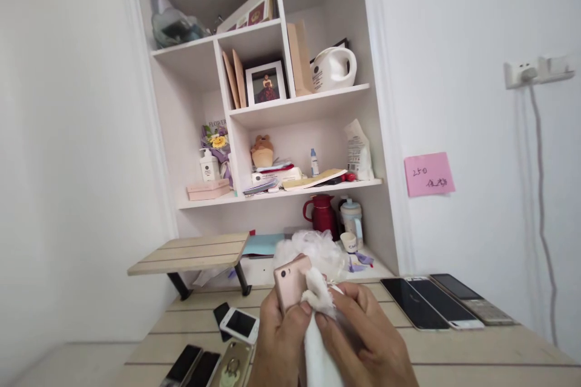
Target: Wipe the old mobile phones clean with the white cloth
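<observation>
A rose-gold phone (289, 284) is held upright over the table, its back with the camera lens facing me. My left hand (279, 338) is closed around its left side and lower part, thumb in front. A white cloth (318, 344) lies against the phone's right side and hangs down between my hands. My right hand (367, 332) pinches the cloth, fingers bent, close against the phone. The cloth and fingers hide the phone's lower right part.
Several phones lie on the slatted table, among them a white phone (240, 323) at left and a black phone (414, 303) at right. A small raised wooden stand (195, 252) is at back left. Behind are a clear plastic bag (313, 251), a red jug (323, 215) and shelves.
</observation>
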Available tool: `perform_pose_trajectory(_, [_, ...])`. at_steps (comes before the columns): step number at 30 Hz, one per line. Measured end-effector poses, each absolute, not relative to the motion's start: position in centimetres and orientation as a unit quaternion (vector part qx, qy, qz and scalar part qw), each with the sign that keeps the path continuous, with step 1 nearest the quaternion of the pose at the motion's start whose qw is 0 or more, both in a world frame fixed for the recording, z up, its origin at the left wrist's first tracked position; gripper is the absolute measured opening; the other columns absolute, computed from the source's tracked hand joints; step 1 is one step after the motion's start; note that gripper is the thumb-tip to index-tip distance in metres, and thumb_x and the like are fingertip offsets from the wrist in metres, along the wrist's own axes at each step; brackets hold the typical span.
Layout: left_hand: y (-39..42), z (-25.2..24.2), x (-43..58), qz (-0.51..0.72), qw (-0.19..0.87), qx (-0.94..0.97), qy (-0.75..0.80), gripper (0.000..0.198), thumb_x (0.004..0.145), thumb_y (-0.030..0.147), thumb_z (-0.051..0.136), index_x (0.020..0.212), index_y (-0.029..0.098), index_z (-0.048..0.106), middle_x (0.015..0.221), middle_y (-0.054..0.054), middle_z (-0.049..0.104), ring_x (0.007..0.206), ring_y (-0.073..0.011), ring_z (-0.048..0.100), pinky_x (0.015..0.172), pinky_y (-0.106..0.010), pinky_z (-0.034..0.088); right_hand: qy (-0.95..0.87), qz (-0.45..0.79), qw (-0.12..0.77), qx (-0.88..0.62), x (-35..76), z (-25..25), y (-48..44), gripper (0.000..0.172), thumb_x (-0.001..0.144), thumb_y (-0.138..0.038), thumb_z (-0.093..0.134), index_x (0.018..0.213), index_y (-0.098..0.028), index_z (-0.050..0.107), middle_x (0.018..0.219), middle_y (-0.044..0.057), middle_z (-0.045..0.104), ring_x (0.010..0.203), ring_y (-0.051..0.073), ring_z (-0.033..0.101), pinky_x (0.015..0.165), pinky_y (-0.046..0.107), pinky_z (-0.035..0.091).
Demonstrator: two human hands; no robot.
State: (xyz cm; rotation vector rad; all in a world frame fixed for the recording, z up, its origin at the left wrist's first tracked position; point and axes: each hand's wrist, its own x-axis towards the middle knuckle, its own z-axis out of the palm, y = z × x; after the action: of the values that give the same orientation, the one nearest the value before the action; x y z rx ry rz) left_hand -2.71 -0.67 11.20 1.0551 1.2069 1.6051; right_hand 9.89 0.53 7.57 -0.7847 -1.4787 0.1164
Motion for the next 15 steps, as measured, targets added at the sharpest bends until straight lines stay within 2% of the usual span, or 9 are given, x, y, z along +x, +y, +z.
perform_pose_trajectory(2, [0.1,10.7,-2.8,0.659,0.436,0.437,0.431,0.051,0.067,0.039,0.077,0.114,0.02,0.068,0.111,-0.009,0.073,0.111,-0.0344,0.062,0.09,-0.036,0.046,-0.657,0.079,0.669,-0.338,10.2,7.8,0.6,0.022,0.092,-0.034,0.057,0.108,-0.025,0.069,0.097,0.009,0.063,0.087,0.022,0.064,0.072,0.028,0.056])
perform_pose_trajectory(6, [1.6,10.0,-3.0,0.663,0.48,0.456,0.348,0.058,0.064,0.043,0.08,0.115,0.017,0.069,0.115,-0.012,0.072,0.115,-0.0361,0.06,0.097,-0.039,0.044,-0.686,0.131,0.636,-0.329,11.3,8.3,1.0,0.02,0.093,-0.033,0.054,0.101,-0.023,0.069,0.094,0.007,0.067,0.089,0.023,0.064,0.079,0.03,0.053])
perform_pose_trajectory(11, [1.5,9.0,-3.5,0.636,0.578,0.394,0.326,0.07,0.063,0.054,0.079,0.119,0.014,0.068,0.106,-0.016,0.074,0.11,-0.0413,0.063,0.096,-0.049,0.047,-0.679,0.22,0.598,-0.364,11.9,8.5,1.3,0.033,0.093,-0.036,0.051,0.121,-0.022,0.061,0.098,0.004,0.071,0.082,0.02,0.066,0.073,0.026,0.054])
perform_pose_trajectory(13, [1.1,8.3,-3.7,0.625,0.608,0.363,0.328,0.072,0.065,0.062,0.072,0.121,0.017,0.068,0.108,-0.015,0.074,0.113,-0.0428,0.061,0.096,-0.051,0.048,-0.68,0.236,0.587,-0.371,11.8,8.3,1.6,0.034,0.094,-0.035,0.048,0.124,-0.022,0.059,0.093,0.002,0.071,0.075,0.019,0.065,0.068,0.026,0.053])
perform_pose_trajectory(15, [0.9,7.4,-3.9,0.616,0.625,0.341,0.338,0.073,0.066,0.069,0.067,0.124,0.025,0.066,0.111,-0.011,0.074,0.117,-0.0428,0.059,0.096,-0.051,0.05,-0.694,0.239,0.571,-0.369,11.6,7.9,2.1,0.031,0.095,-0.033,0.046,0.119,-0.022,0.062,0.09,0.002,0.07,0.077,0.02,0.065,0.069,0.026,0.052])
